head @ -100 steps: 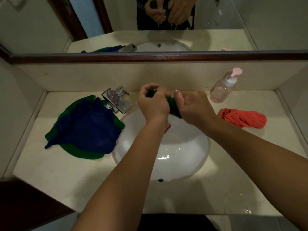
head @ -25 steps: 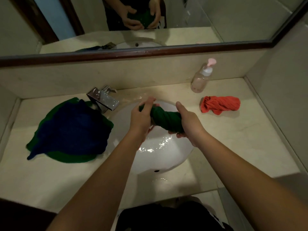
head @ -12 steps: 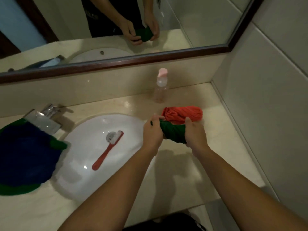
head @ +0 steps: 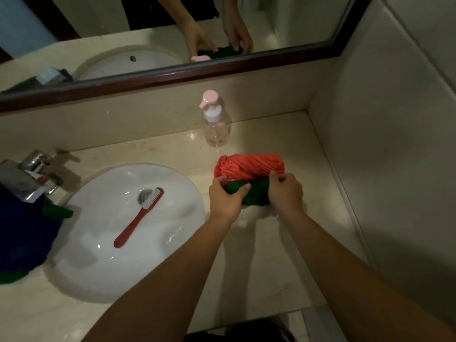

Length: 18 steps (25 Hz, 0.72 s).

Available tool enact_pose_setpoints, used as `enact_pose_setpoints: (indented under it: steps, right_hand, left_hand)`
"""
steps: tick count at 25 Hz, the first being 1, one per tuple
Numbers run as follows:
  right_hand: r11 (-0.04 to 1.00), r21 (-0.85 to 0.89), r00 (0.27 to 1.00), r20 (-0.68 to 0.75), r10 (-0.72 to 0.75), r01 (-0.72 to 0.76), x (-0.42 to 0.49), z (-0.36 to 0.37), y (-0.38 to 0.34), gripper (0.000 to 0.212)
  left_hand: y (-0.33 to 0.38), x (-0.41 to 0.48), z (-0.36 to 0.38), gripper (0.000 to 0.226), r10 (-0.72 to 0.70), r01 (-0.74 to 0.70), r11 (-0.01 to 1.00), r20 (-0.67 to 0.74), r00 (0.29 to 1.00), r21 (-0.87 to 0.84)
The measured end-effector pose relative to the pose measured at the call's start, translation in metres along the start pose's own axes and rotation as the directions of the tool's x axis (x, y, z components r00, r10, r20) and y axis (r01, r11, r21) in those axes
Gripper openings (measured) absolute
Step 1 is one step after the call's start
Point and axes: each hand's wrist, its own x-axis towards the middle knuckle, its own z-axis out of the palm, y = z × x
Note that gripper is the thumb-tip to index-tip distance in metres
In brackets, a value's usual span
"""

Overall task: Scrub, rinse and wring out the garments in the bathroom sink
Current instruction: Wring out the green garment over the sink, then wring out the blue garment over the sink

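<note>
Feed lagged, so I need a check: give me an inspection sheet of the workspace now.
Surface: pale countertop around a white sink.
Job's things: rolled green garment against the coral garment, right of the sink; blue-and-green garment at left; red brush in the sink.
Clutter: pump bottle by the backsplash.
Grippers: left hand and right hand both grip the green garment.
Cables: nothing seen.
Surroundings: faucet at left, mirror above, wall at right.

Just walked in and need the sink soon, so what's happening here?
A person grips a twisted green garment with the left hand and right hand, on the counter right of the sink, against a rolled red garment. A red brush lies in the sink; a blue garment lies heaped at the left.
</note>
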Motion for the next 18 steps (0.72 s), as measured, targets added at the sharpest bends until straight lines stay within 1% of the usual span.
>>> enact_pose_setpoints:
  steps: [1, 3, 6, 8, 10, 12, 13, 16, 18]
  right_hand:
    - [1.000, -0.003, 1.000, -0.015, 0.017, -0.017, 0.001, 0.000, 0.001, 0.036]
    - [1.000, 0.023, 0.997, -0.083, 0.001, 0.000, -0.001, -0.004, 0.002, 0.036]
    - [0.977, 0.128, 0.972, -0.182, -0.146, 0.171, -0.006, -0.009, -0.006, 0.029]
    - [0.943, 0.175, 0.948, -0.201, -0.248, 0.284, -0.013, -0.003, -0.019, 0.021]
    - [0.928, 0.192, 0.945, -0.135, -0.297, 0.320, -0.028, 0.009, -0.035, 0.014]
    - [0.928, 0.207, 0.949, 0.000, -0.317, 0.310, -0.051, 0.028, -0.052, 0.010]
    - [0.928, 0.211, 0.942, 0.070, -0.329, 0.308, -0.061, 0.039, -0.058, 0.009]
    - [0.924, 0.150, 0.894, 0.239, -0.380, 0.352, -0.098, 0.082, -0.073, 0.009]
    - [0.916, 0.090, 0.862, 0.312, -0.399, 0.392, -0.124, 0.117, -0.081, 0.010]
  left_hand:
    - [-0.005, 0.002, 0.001, 0.082, 0.014, -0.013, 0.999, -0.007, 1.000, 0.050]
    - [-0.010, 0.001, 0.000, 0.080, 0.050, -0.047, 0.992, -0.029, 0.998, 0.118]
    - [0.005, -0.006, -0.008, 0.069, 0.136, -0.128, 0.977, -0.039, 0.990, 0.168]
    - [0.017, -0.008, -0.019, 0.057, 0.206, -0.198, 0.966, -0.030, 0.978, 0.165]
    - [0.028, -0.013, -0.039, 0.039, 0.233, -0.225, 0.961, -0.039, 0.972, 0.158]
    - [0.030, -0.016, -0.071, 0.025, 0.238, -0.224, 0.962, -0.073, 0.969, 0.157]
    - [0.028, -0.017, -0.089, 0.022, 0.231, -0.216, 0.966, -0.092, 0.969, 0.144]
    - [0.018, -0.023, -0.150, 0.025, 0.206, -0.187, 0.975, -0.172, 0.963, 0.116]
    - [0.006, -0.025, -0.192, 0.024, 0.186, -0.169, 0.981, -0.225, 0.957, 0.093]
